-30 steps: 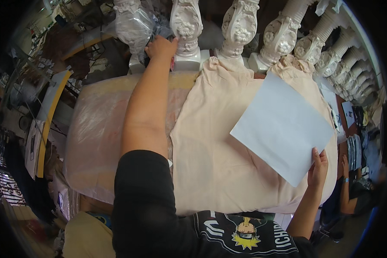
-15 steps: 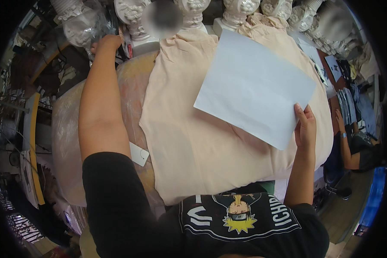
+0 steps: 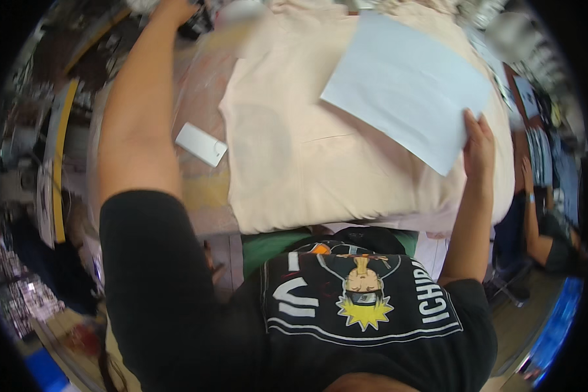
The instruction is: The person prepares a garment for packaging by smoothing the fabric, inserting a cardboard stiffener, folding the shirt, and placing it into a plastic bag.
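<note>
A pale blue-white sheet of paper or card (image 3: pixel 405 88) is pinched at its near right corner by my right hand (image 3: pixel 479 145), thumb on top. The sheet is tilted over a cream garment (image 3: pixel 287 176) spread flat. Beneath the garment's left side lies a plastic-wrapped bulk (image 3: pixel 199 85), and a white hang tag (image 3: pixel 201 144) rests on it. My left arm stretches far forward, and my left hand (image 3: pixel 175 10) is at the top edge, partly cut off and blurred. Near its fingers are dark and shiny things that I cannot make out.
Several white ornate stands (image 3: pixel 542 49), blurred, line the far right. At the right, another person's arm (image 3: pixel 532 219) is beside a row of folded blue-grey clothes (image 3: pixel 540 157). A yellow-edged board (image 3: pixel 64 163) stands at the left, with cluttered shelves behind.
The view has tipped down toward my body, so the garment, sheet and tag sit higher in the picture. My left hand still reaches forward; my right hand still grips the sheet.
</note>
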The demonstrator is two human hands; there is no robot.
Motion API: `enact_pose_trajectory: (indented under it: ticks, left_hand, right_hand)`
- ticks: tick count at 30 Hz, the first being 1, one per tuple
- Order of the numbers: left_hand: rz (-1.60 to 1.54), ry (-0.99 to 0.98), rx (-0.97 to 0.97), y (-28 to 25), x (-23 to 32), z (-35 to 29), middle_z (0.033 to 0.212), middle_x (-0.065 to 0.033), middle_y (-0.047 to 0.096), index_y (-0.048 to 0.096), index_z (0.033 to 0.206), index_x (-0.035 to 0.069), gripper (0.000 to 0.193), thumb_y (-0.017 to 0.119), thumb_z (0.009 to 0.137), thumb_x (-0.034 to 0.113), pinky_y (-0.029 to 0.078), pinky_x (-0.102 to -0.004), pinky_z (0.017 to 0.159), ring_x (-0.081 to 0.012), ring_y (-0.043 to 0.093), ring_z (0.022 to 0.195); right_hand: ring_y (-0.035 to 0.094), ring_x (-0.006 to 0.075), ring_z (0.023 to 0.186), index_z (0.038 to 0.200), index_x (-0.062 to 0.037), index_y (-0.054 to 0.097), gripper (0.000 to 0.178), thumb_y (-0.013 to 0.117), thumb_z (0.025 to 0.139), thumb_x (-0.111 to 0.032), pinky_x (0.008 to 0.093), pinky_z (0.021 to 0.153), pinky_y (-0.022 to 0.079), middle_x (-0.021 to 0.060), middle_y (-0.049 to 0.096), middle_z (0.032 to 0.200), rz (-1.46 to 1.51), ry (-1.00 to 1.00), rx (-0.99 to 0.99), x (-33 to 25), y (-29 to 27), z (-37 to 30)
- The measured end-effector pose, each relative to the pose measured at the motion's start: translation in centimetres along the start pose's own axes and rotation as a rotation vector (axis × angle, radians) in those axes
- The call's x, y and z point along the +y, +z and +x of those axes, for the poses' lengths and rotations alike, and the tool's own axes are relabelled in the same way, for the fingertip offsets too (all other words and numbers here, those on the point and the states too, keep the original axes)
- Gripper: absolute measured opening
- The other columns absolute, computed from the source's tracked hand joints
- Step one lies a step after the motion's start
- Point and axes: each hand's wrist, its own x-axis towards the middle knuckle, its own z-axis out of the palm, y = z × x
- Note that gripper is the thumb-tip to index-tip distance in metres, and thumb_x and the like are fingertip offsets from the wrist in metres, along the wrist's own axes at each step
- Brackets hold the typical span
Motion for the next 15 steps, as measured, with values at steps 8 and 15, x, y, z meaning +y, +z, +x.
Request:
enact_pose_trajectory:
  ticks: [8, 15]
  left_hand:
    - [0.031, 0.142, 0.139, 6.8, -11.5, 1.7, 0.137, -0.0236, 0.035, 0.028, 0.137, -0.001, 0.084, 0.067, 0.075, 0.039, 0.031, -0.039, 0.103, -0.0357, 0.033, 0.128]
    - [0.175, -0.186, 0.05, 3.2, -1.2, -1.3, 0.148, -0.0117, 0.019, 0.017, 0.143, 0.025, 0.084, 0.064, 0.077, 0.044, 0.028, -0.0562, 0.099, -0.0342, 0.029, 0.13]
  right_hand:
    - [0.058, 0.0084, 0.079, 0.104, -0.0022, 0.06, 0.022, 0.058, 0.088, -0.017, 0.0239, 0.074, 0.046, 0.0037, 0.065, 0.092, 0.063, 0.052, -0.001, 0.8, 3.2, -3.3]
    - [0.058, 0.0099, 0.084, 0.107, 0.0005, 0.058, 0.024, 0.054, 0.089, -0.014, 0.0246, 0.079, 0.045, 0.0051, 0.064, 0.097, 0.109, 0.062, 0.051, 0.2, 0.8, -4.0]
